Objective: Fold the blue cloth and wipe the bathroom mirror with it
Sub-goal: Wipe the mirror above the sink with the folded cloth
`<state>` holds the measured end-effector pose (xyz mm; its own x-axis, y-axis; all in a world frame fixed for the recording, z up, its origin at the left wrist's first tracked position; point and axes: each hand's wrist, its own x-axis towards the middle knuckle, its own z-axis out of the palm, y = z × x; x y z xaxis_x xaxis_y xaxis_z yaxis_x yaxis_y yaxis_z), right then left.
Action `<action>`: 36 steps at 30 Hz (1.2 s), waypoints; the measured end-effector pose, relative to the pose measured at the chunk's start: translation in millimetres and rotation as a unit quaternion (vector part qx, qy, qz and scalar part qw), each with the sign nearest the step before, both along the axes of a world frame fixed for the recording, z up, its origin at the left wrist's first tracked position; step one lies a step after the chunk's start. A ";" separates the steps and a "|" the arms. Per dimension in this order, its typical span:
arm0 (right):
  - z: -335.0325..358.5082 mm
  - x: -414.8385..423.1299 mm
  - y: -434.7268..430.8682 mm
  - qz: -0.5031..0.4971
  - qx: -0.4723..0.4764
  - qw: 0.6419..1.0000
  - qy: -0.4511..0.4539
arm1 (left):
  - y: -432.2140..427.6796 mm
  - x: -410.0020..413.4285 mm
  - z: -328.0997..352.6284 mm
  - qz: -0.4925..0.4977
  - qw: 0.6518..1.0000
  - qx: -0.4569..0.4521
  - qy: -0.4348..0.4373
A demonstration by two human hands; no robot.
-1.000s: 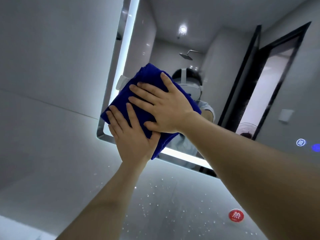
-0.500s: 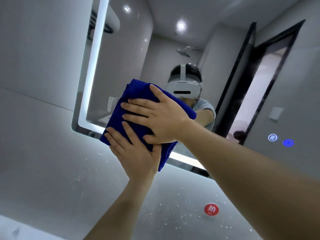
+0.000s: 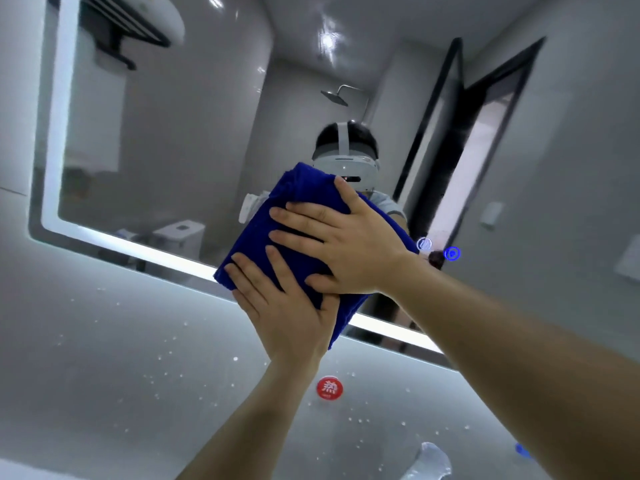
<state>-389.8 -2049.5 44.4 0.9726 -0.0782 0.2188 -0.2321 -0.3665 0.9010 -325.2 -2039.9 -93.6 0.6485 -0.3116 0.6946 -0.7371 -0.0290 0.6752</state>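
Folded blue cloth (image 3: 304,216) pressed flat against the bathroom mirror (image 3: 194,140), low on the glass and overlapping its lit lower edge (image 3: 145,252). Right hand (image 3: 349,247) spread open, palm down across the upper and middle part of the cloth, fingers (image 3: 294,216) splayed toward the left. Left hand (image 3: 287,306) open as well, flat against the cloth's lower part, fingertips reaching its lower left corner, thumb lying alongside the right hand's thumb. Both bare forearms stretched up from the bottom of the frame. Reflected in the glass above the cloth: a white headset (image 3: 344,164) with a strap over dark hair, a shower head (image 3: 334,97), a dark door frame (image 3: 446,133) and a black towel rack (image 3: 121,26) at the upper left corner. Two small blue glowing icons (image 3: 452,253) on the glass just right of the right wrist. On the grey wall (image 3: 104,358) below the mirror, scattered white droplets and a round red sticker (image 3: 329,387) beside the left forearm. Clear, blurred object (image 3: 429,462) at the bottom edge, identity unclear.
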 end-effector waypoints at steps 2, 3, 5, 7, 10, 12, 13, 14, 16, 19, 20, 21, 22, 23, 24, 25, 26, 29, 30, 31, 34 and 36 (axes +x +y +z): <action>0.1 -23.1 -2.1 -0.008 -0.009 1.000 -0.006 | -0.9 -19.3 1.0 -0.008 1.000 -0.006 -0.008; 0.2 -37.1 -2.4 -0.015 -0.015 1.000 -0.007 | -0.7 -32.0 1.9 -0.013 1.000 -0.008 -0.012; 0.9 -64.8 -4.3 -0.023 -0.024 0.999 -0.012 | -1.5 -56.7 3.4 -0.022 0.999 -0.008 -0.023; 1.9 -91.2 -5.1 -0.026 -0.029 0.999 -0.016 | -2.7 -80.6 5.2 -0.025 0.999 -0.006 -0.031; 1.7 -126.5 -5.9 -0.039 -0.039 0.998 -0.021 | -3.9 -111.1 6.6 -0.039 0.999 -0.005 -0.036; 1.0 -147.5 -6.9 -0.045 -0.048 0.997 -0.026 | -4.6 -128.5 7.0 -0.048 0.998 -0.004 -0.042; 0.4 -157.4 -7.5 -0.046 -0.052 0.997 -0.030 | -5.4 -136.7 6.9 -0.050 0.998 -0.004 -0.047; -0.2 -167.5 -8.3 -0.048 -0.057 0.997 -0.032 | -6.3 -145.3 6.3 -0.049 0.997 -0.005 -0.056; -1.4 -187.8 -9.0 -0.052 -0.062 0.996 -0.041 | -8.1 -162.4 5.3 -0.048 0.996 -0.006 -0.076; -4.3 -223.0 -9.9 -0.060 -0.071 0.994 -0.060 | -9.7 -189.7 6.2 -0.059 0.993 -0.010 -0.102; -5.6 -235.6 -10.2 -0.064 -0.073 0.993 -0.069 | -10.3 -198.8 6.6 -0.066 0.991 -0.009 -0.114; -7.4 -248.0 -10.2 -0.067 -0.073 0.992 -0.079 | -10.8 -207.4 6.9 -0.072 0.989 -0.006 -0.128; -9.6 -260.5 -10.1 -0.071 -0.071 0.991 -0.089 | -11.3 -215.6 6.9 -0.078 0.987 -0.003 -0.142; -12.0 -272.6 -10.0 -0.075 -0.069 0.990 -0.099 | -11.9 -223.7 7.1 -0.083 0.984 0.000 -0.155; -14.4 -284.4 -10.1 -0.080 -0.067 0.989 -0.108 | -12.3 -231.4 7.2 -0.086 0.982 0.001 -0.169; -17.1 -295.9 -10.1 -0.085 -0.068 0.987 -0.119 | -12.8 -239.2 7.7 -0.088 0.979 -0.001 -0.183; -20.0 -307.4 -10.4 -0.090 -0.070 0.985 -0.129 | -13.3 -247.5 8.1 -0.091 0.976 -0.003 -0.198; -30.4 -341.4 -11.2 -0.104 -0.079 0.978 -0.162 | -13.7 -272.2 7.7 -0.102 0.965 -0.009 -0.242; -34.9 -352.5 -11.4 -0.110 -0.079 0.975 -0.177 | -14.1 -279.8 7.3 -0.108 0.961 -0.012 -0.256; -40.2 -364.0 -11.6 -0.118 -0.077 0.971 -0.193 | -15.0 -287.3 7.3 -0.114 0.955 -0.016 -0.272; -60.5 -395.6 -9.8 -0.151 -0.061 0.952 -0.261 | -20.1 -308.3 8.7 -0.130 0.930 -0.044 -0.341; -74.4 -415.2 -7.1 -0.182 -0.043 0.931 -0.315 | -24.0 -322.2 11.6 -0.139 0.907 -0.060 -0.392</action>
<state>-805.0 -2056.6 -29.9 0.5624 -0.3326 0.7570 -0.8184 -0.0935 0.5670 -647.4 -2063.9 -81.9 -0.1526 -0.2784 0.9483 -0.9596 0.2712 -0.0748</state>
